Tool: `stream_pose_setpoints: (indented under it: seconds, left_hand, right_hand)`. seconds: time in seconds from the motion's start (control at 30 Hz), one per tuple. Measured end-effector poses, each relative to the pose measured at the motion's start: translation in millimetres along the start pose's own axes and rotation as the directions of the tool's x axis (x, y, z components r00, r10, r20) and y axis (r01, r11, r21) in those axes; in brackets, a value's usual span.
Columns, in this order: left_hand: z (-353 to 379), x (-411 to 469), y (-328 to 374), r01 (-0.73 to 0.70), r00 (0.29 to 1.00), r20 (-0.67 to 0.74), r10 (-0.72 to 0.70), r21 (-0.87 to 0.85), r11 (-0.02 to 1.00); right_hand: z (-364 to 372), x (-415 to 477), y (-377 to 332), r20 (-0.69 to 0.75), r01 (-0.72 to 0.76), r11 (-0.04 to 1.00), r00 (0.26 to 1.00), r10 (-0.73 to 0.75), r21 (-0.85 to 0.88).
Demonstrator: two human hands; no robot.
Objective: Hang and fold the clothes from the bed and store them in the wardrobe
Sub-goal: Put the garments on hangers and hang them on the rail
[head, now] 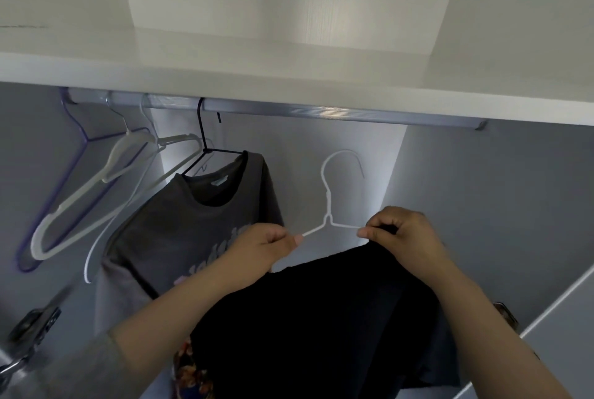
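Wardrobe point(482, 205) interior, pale walls, seen from below looking up. White shelf point(289, 77) spans the top. Metal rail point(321, 111) runs left to right just under it.

Black garment point(321, 318): the task's thing, near centre, draped down below both hands and over the forearms. Its top edge meets the wire at the right hand. Whether its left shoulder sits on the wire cannot be told, as the hand covers it.

Grey printed T-shirt point(180, 222): already hung on a black hanger point(202, 132), left of centre on the rail.

Empty hangers, far left on the rail: a purple one point(80, 141) and white plastic ones point(80, 202).

White wire hanger point(328, 202): held up between the hands, well below the rail, hook uppermost.

Left hand point(263, 247): fingers curled, thumb and forefinger pinching the hanger's left arm.

Right hand point(405, 231): fingers curled, pinching the hanger's right arm together with the black cloth.

Key relation: the hanger's long axis lies left to right, roughly parallel to the rail. The rail is above and beyond both hands, and the bare stretch right of the black hanger is straight over the hook. The hands flank the neck about evenly, the right slightly higher.

Judgement: the hook must go up and over that bare stretch, probably with a twist so it crosses the rail.
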State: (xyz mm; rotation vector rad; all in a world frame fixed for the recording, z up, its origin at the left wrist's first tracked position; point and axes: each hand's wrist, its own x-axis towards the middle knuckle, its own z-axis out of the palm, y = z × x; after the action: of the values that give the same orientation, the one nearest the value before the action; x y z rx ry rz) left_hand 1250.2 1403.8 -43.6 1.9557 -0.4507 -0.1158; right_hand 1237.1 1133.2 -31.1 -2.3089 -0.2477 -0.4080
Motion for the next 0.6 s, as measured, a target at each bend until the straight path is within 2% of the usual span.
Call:
stream_pose_setpoints:
  seconds: [0.13, 0.2, 0.3, 0.43, 0.6]
  left_hand:
    - [0, 1, -15, 0.131, 0.990, -0.057, -0.131, -0.002, 0.991]
    - [-4, 0, -22, 0.190, 0.976, -0.106, -0.192, -0.032, 0.981]
    - [-15, 0, -28, 0.242, 0.955, -0.160, -0.251, -0.073, 0.968]
    - [-25, 6, -25, 0.287, 0.919, -0.207, -0.336, -0.231, 0.930]
    - [-29, 23, -3, 0.264, 0.883, -0.314, -0.350, -0.285, 0.922]
  right_hand:
    - [21, 1, 15, -0.003, -0.081, 0.997, 0.997, 0.081, -0.003]
    - [28, 2, 16, -0.047, -0.143, 0.988, 0.988, 0.146, 0.062]
    - [33, 2, 10, -0.018, -0.193, 0.970, 0.980, 0.198, 0.151]
    - [38, 0, -3, 0.000, -0.189, 0.960, 0.981, 0.193, 0.209]
    - [47, -4, -10, 0.014, -0.187, 0.942, 0.982, 0.191, 0.278]
